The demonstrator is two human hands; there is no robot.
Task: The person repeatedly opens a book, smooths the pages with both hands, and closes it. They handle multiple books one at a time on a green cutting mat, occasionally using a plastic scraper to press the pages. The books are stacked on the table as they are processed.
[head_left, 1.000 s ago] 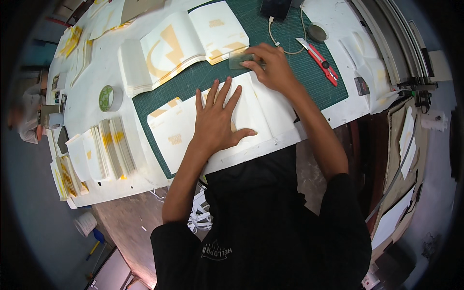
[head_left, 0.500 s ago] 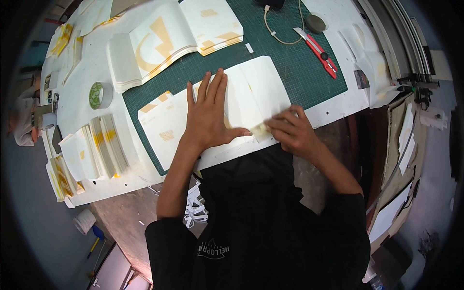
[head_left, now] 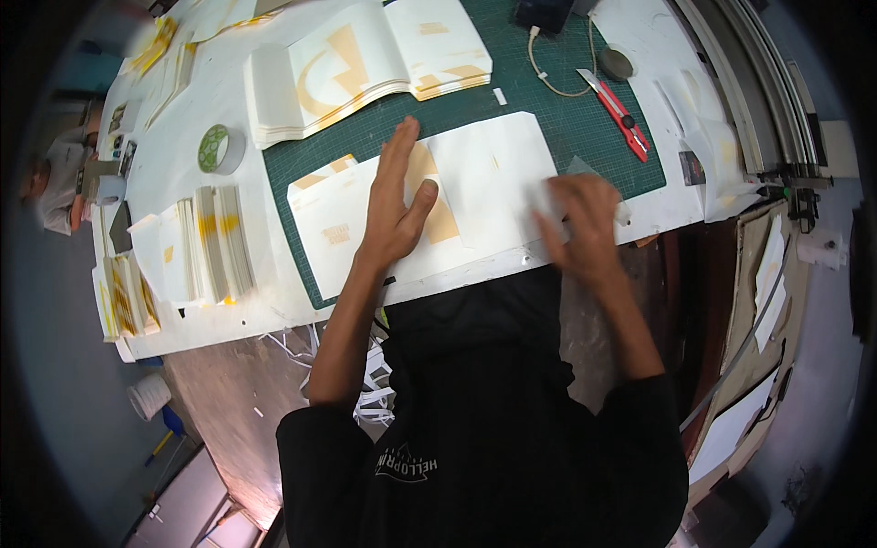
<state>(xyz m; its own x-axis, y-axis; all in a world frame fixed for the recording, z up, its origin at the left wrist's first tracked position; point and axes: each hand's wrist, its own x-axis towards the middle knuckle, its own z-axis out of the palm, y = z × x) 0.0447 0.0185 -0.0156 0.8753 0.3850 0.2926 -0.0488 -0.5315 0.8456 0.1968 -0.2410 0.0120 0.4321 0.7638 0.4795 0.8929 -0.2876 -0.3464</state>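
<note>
My left hand (head_left: 397, 210) rests on a white paper sheet (head_left: 502, 192) with pale orange print, partly folded over. Its fingers stretch away from me, the thumb is raised apart, and it grips nothing. Over the sheet's right edge is my right hand (head_left: 589, 219), fingers bent and smeared by motion. Whether it holds anything cannot be made out. A small pale piece (head_left: 624, 215) shows beside its outer side, and a greyish translucent scrap (head_left: 580, 167) lies just beyond it. The sheet lies across a green cutting mat (head_left: 512, 91) and the table's near edge.
A red utility knife (head_left: 617, 119) lies on the mat near a round dark object (head_left: 616, 64) and a cable (head_left: 548, 84). Stacked printed sheets (head_left: 356, 68) lie beyond. At left are a tape roll (head_left: 221, 149) and folded booklets (head_left: 215, 242). Metal rails (head_left: 731, 91) stand at right.
The left hand has turned from palm-down to more on its edge, thumb lifted. My right hand has moved right and away from the near edge. The paper's fold looks different, and the view has shifted slightly.
</note>
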